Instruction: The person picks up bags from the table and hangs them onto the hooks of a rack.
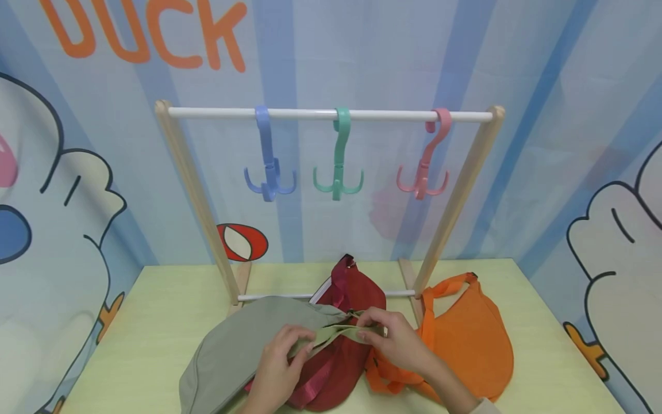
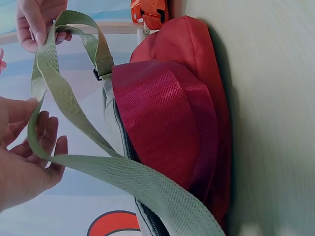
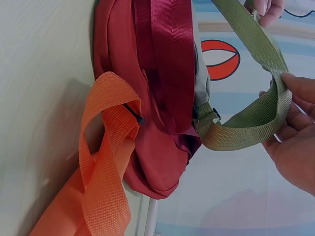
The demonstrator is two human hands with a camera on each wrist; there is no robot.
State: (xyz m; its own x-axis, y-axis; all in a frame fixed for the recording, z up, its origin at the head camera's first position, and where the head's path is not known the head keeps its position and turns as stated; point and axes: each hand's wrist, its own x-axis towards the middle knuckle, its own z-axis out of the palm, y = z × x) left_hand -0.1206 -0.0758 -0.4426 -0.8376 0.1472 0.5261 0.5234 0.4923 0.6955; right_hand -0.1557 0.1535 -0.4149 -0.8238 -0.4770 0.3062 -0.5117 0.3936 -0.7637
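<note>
A grey-green shoulder bag (image 1: pixel 248 345) lies across a dark red bag (image 1: pixel 357 287), its olive strap (image 2: pixel 69 105) lifted in a loop above both. My left hand (image 1: pixel 279 365) holds this strap between thumb and fingers on one side. On the other side my right hand (image 1: pixel 395 339) pinches it, with the band folded against its fingers in the right wrist view. A small dark buckle (image 3: pixel 215 114) joins the strap to the grey bag's end. The red bag's shiny strap (image 2: pixel 157 108) lies slack beneath the hands.
An orange bag (image 1: pixel 473 339) lies at the right, its strap reaching toward the red bag. Behind stands a wooden rack with a white rail (image 1: pixel 217 113). From it hang a blue hook (image 1: pixel 268 167), a green hook (image 1: pixel 338 155) and a pink hook (image 1: pixel 424 161).
</note>
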